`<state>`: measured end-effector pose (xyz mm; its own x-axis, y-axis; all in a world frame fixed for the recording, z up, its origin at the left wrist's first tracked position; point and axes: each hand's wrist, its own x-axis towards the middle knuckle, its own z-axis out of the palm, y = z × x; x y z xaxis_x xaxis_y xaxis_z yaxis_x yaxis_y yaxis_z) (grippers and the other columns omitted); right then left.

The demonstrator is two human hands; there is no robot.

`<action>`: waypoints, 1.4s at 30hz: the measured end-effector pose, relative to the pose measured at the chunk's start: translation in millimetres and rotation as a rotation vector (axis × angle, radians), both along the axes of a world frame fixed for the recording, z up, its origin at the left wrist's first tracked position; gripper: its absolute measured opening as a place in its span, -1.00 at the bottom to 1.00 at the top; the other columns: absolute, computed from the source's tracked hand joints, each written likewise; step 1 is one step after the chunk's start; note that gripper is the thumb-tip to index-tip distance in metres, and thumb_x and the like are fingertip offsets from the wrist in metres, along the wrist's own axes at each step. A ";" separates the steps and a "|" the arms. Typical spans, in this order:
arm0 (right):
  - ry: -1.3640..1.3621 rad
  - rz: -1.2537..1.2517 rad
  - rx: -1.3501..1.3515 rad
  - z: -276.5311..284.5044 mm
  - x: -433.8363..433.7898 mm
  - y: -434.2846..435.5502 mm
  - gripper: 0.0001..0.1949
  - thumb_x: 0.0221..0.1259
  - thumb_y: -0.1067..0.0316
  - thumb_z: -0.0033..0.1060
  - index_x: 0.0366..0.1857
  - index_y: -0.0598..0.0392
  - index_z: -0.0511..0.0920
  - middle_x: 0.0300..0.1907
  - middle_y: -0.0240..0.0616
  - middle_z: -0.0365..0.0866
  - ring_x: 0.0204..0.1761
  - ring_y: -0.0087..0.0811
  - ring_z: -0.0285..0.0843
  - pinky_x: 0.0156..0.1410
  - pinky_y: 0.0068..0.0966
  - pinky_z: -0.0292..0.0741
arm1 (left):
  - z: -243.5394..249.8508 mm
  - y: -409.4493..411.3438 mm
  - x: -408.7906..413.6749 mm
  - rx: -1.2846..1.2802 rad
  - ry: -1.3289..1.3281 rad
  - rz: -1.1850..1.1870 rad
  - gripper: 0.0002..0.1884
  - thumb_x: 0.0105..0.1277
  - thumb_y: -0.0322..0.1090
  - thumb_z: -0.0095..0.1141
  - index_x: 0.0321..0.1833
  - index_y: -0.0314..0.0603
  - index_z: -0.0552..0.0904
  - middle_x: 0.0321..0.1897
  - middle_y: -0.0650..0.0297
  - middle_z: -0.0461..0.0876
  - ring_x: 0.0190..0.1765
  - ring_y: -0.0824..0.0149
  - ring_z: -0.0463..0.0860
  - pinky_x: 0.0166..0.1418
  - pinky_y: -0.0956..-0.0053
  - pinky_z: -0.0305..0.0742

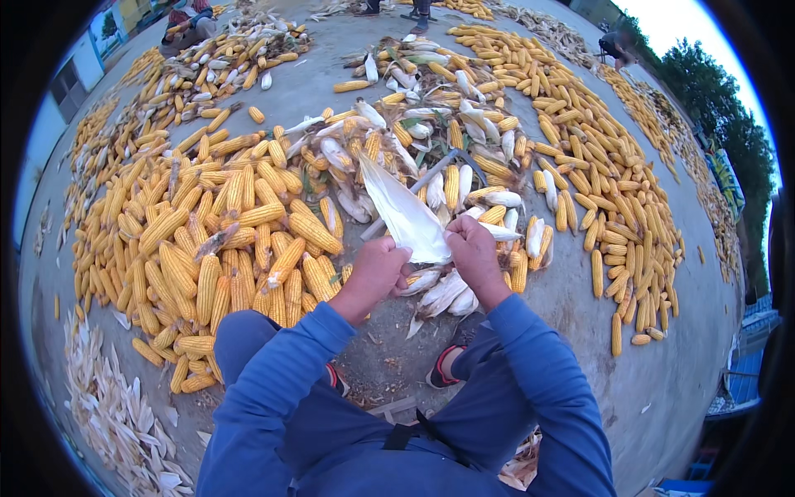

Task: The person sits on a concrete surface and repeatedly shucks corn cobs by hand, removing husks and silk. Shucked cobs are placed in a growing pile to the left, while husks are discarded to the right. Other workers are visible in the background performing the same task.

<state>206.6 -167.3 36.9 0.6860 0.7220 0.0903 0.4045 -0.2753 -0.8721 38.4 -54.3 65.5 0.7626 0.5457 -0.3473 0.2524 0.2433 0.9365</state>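
Note:
A broad, pale corn husk leaf stretches up between my hands, its pointed tip away from me. My left hand pinches its lower left edge, fingers curled. With thumb and forefinger, my right hand grips its lower right edge. Whether an ear of corn lies inside the leaf is hidden. Just below the hands are partly husked ears with pale, dry husks. Beyond the leaf, a sickle-like tool with a grey handle and a dark blade rests on the mixed heap of ears and husks.
Bare yellow ears form a large pile at my left and a long pile at right. Loose husks lie at lower left. A seated person is at far left, another person at far right. Concrete ground surrounds the piles.

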 end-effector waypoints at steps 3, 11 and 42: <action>0.204 0.026 0.044 -3.0 -0.9 0.7 -0.94 0.31 0.41 0.09 -0.29 0.14 0.49 -0.46 -0.42 0.52 -0.50 -0.66 0.46 -0.52 -0.64 0.46 | -0.8 3.5 -4.9 -0.061 -0.025 0.034 -0.80 0.41 -0.30 0.09 -0.26 -0.33 0.60 -0.55 0.25 0.60 -0.64 0.46 0.55 -0.62 0.58 0.47; 0.324 0.131 -0.046 16.4 -10.4 -0.3 -0.79 0.28 0.33 0.24 -0.12 0.15 0.48 -0.44 -0.42 0.54 -0.50 -0.66 0.44 -0.45 -0.63 0.47 | -2.7 4.2 -7.0 -0.029 0.028 -0.016 -0.79 0.41 -0.30 0.10 -0.27 -0.34 0.60 -0.56 0.25 0.59 -0.64 0.45 0.56 -0.62 0.56 0.46; 0.100 0.047 -0.011 18.5 -30.0 2.3 -0.67 0.11 0.65 -0.01 -0.03 0.09 0.49 -0.42 -0.26 0.49 -0.41 -0.42 0.55 -0.31 -0.41 0.52 | -11.5 3.5 -8.4 -0.131 -0.077 0.080 -0.79 0.44 -0.31 0.07 -0.10 -0.35 0.61 -0.44 0.23 0.61 -0.55 0.42 0.62 -0.49 0.52 0.59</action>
<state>176.6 -164.9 55.4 0.6568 0.7540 0.0151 0.3280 -0.2675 -0.9060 29.9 -50.8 54.0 0.7456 0.5597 -0.3616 0.1563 0.3807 0.9114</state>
